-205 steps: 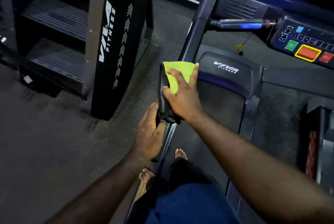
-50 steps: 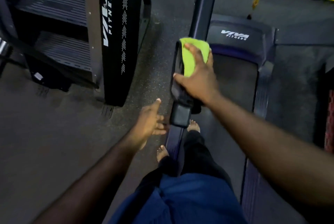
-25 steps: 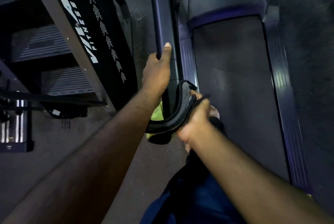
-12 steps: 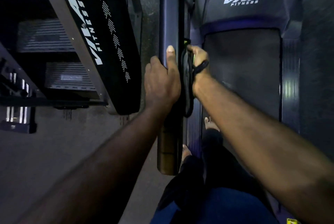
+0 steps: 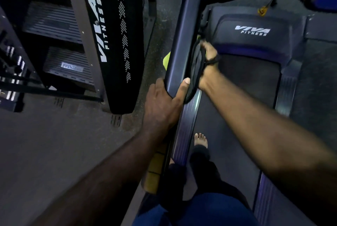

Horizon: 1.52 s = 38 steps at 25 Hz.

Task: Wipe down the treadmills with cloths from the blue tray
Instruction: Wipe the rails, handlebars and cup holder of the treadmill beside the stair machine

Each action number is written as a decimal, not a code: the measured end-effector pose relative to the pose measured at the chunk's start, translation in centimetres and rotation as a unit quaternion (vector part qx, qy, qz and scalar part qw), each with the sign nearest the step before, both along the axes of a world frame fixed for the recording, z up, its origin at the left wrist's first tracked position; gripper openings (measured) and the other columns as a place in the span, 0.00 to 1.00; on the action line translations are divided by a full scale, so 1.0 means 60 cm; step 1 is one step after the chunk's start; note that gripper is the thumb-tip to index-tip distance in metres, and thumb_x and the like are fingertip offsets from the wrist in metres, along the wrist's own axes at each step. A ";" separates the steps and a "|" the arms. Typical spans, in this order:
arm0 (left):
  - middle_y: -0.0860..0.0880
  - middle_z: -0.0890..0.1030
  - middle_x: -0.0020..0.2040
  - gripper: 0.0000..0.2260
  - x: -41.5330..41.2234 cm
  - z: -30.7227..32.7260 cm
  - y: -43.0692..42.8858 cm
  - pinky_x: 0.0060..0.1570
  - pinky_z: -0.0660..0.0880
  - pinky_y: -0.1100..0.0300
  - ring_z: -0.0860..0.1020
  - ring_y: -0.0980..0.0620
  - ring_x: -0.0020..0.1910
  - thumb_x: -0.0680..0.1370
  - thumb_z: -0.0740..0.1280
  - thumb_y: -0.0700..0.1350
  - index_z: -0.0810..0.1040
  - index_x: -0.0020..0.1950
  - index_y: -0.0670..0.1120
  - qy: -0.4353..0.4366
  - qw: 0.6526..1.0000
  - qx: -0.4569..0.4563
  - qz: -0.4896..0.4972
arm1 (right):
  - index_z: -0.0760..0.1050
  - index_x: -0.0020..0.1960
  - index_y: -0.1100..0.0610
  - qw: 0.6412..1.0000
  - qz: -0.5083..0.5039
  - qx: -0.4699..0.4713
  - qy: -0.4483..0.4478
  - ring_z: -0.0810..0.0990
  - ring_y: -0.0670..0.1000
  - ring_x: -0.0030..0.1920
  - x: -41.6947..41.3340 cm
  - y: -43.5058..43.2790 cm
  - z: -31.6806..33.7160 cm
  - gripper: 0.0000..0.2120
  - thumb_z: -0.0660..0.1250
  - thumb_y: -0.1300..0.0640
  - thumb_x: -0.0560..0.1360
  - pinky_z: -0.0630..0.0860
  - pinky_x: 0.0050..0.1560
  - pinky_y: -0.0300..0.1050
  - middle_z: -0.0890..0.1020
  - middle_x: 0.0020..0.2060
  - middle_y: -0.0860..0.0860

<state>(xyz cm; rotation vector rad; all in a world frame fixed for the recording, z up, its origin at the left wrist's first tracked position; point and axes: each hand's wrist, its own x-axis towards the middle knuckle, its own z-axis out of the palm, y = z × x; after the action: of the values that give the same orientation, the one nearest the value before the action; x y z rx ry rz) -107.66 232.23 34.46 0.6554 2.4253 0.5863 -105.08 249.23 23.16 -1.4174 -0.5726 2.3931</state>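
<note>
As the left hand gripped the end of the handrail, the right hand had pushed the cloth farther up its inner side, fingers curled round it. That rail appeared nearly wiped; the treadmill deck remained.

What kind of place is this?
Almost certainly a gym. A treadmill with a VIVA FITNESS motor cover, a stepped machine beside it bearing the same logo, and dark speckled flooring. The left hand grips the treadmill's upright; the right hand holds a cloth against it.
</note>
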 end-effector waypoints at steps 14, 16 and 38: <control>0.56 0.81 0.57 0.36 -0.007 0.021 -0.004 0.47 0.74 0.65 0.81 0.53 0.58 0.70 0.76 0.69 0.70 0.71 0.54 -0.089 0.996 0.033 0.000 | 0.68 0.79 0.47 0.889 0.018 0.458 -0.010 0.62 0.50 0.82 0.062 -0.088 0.094 0.25 0.65 0.52 0.83 0.56 0.84 0.54 0.66 0.81 0.46; 0.52 0.79 0.68 0.46 -0.008 0.023 -0.009 0.55 0.73 0.60 0.78 0.49 0.67 0.66 0.77 0.72 0.66 0.77 0.55 -0.101 0.994 0.044 -0.006 | 0.71 0.77 0.45 0.759 0.203 0.617 -0.045 0.47 0.53 0.84 0.030 -0.030 0.127 0.25 0.68 0.50 0.81 0.43 0.83 0.49 0.55 0.82 0.43; 0.55 0.75 0.75 0.44 -0.141 0.033 0.271 0.70 0.71 0.57 0.73 0.53 0.73 0.69 0.79 0.61 0.63 0.81 0.58 -0.125 0.984 0.127 -0.011 | 0.82 0.64 0.45 0.170 0.566 0.786 -0.181 0.78 0.55 0.67 -0.177 0.345 0.221 0.39 0.42 0.28 0.71 0.54 0.78 0.59 0.85 0.59 0.50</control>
<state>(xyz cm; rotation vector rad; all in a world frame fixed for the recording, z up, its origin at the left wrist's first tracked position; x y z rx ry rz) -116.10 248.47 36.45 0.6668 2.1262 0.9209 -115.71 269.93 36.42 -0.0120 -3.3290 -0.0631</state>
